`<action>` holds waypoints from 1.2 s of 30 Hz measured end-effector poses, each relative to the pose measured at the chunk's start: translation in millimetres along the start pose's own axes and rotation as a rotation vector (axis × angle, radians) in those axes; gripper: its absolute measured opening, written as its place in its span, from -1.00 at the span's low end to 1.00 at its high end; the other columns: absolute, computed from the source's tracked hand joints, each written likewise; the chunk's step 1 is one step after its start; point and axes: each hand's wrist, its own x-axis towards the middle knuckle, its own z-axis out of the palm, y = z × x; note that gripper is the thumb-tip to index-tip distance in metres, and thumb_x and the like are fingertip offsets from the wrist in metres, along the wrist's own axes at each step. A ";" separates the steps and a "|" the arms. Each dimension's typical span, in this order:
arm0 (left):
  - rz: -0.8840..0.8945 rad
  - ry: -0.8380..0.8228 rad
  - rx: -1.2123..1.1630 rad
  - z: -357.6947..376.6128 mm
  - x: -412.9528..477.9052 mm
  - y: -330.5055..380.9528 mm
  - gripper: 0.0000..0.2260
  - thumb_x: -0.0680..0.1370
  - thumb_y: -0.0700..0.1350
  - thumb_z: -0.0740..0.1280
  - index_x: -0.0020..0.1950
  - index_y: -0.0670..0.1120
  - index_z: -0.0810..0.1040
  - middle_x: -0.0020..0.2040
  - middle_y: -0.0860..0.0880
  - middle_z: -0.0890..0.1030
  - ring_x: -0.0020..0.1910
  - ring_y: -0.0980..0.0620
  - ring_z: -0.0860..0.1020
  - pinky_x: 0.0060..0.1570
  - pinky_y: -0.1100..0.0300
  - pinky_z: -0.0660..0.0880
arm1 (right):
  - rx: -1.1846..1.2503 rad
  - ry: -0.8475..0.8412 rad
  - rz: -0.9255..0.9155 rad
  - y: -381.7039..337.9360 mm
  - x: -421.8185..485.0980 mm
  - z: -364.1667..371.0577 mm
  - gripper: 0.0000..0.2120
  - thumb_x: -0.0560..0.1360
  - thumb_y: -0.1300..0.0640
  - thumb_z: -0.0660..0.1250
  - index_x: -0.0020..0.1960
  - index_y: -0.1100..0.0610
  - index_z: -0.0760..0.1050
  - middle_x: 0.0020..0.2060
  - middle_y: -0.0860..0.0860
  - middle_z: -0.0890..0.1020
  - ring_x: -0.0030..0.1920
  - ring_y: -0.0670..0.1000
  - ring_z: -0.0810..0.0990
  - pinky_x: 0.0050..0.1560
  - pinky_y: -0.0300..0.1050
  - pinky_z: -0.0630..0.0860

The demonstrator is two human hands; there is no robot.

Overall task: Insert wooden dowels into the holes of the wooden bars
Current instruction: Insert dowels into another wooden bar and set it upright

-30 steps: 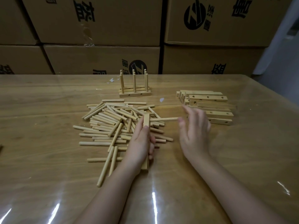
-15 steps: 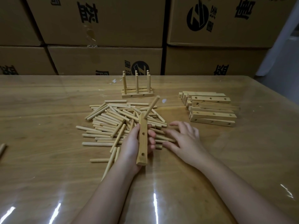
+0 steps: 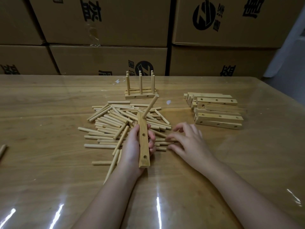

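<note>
My left hand grips a wooden bar, lifted off the table and pointing away from me. One dowel sticks out of the hole at its far end, and two empty holes face up. My right hand rests on the right edge of the loose dowel pile. Its thumb and forefinger pinch a dowel that lies flat there.
A stack of bare bars lies at the right. Finished bars with upright dowels stand behind the pile. A stray dowel lies at the left edge. Cardboard boxes wall off the table's far side.
My right hand pushed a dowel into the bar's far hole, let go, and dropped to the pile. My left hand turned the bar so that its holes face up.
</note>
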 end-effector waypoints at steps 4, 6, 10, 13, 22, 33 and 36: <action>0.028 0.002 0.036 0.3 -1.1 -1.4 -0.73 0.63 0.01 0.09 0.03 -0.14 0.47 -0.38 -0.05 0.48 -0.55 0.09 0.37 -0.60 0.27 0.33 | -0.024 -0.005 -0.024 0.1 -0.6 1.6 -0.78 0.45 -0.11 0.33 0.04 -0.05 0.57 0.09 -0.06 0.40 0.13 -0.05 0.29 0.08 -0.13 0.21; 0.019 0.012 0.044 0.0 -1.3 -1.7 -0.72 0.63 0.02 0.09 0.02 -0.14 0.49 -0.40 -0.04 0.46 -0.56 0.10 0.37 -0.61 0.28 0.32 | -0.033 -0.012 -0.038 0.7 -0.6 3.2 -0.75 0.45 -0.11 0.32 0.06 -0.04 0.58 0.07 -0.07 0.41 0.09 -0.05 0.29 0.04 -0.16 0.18; 0.002 0.023 0.042 -0.5 -0.9 -1.6 -0.70 0.63 0.03 0.11 -0.02 -0.14 0.52 -0.45 -0.03 0.40 -0.57 0.10 0.34 -0.63 0.29 0.29 | -0.033 0.003 -0.008 0.2 0.6 7.1 -0.81 0.49 -0.05 0.30 0.03 0.01 0.56 0.01 -0.08 0.40 0.07 -0.05 0.29 -0.02 -0.19 0.13; 0.000 0.014 0.033 -0.5 -1.1 -1.2 -0.69 0.63 0.03 0.11 -0.01 -0.14 0.54 -0.45 -0.03 0.40 -0.57 0.10 0.35 -0.62 0.29 0.29 | 0.028 0.016 0.054 1.7 2.2 8.6 -0.85 0.55 0.05 0.24 0.07 0.06 0.51 -0.02 -0.10 0.42 0.07 -0.06 0.36 0.05 -0.21 0.25; 0.014 0.031 0.084 -0.9 -2.3 -2.6 -0.64 0.62 0.06 0.14 -0.02 -0.13 0.64 -0.45 -0.02 0.43 -0.56 0.11 0.37 -0.59 0.29 0.31 | 0.381 0.057 0.128 2.9 -0.6 1.1 -0.66 0.60 0.23 0.08 0.28 -0.08 0.38 -0.27 -0.18 0.46 -0.12 -0.19 0.41 -0.14 -0.29 0.31; -0.032 0.035 0.100 -1.8 -2.7 -3.6 -0.64 0.61 0.07 0.16 0.07 -0.16 0.62 -0.43 -0.01 0.46 -0.54 0.11 0.40 -0.57 0.29 0.37 | 0.449 0.051 0.077 -1.4 -0.3 0.4 -0.87 0.54 -0.03 0.18 -0.10 -0.01 0.42 -0.22 -0.25 0.41 -0.06 -0.25 0.35 -0.10 -0.46 0.24; -0.039 0.013 0.116 -1.4 -3.8 -3.1 -0.64 0.61 0.07 0.16 0.08 -0.16 0.61 -0.42 -0.02 0.47 -0.54 0.10 0.40 -0.56 0.29 0.36 | 0.430 0.082 0.014 -0.3 -0.2 1.0 -0.86 0.56 0.08 0.19 -0.14 0.05 0.45 -0.23 -0.23 0.39 -0.09 -0.17 0.35 -0.06 -0.42 0.23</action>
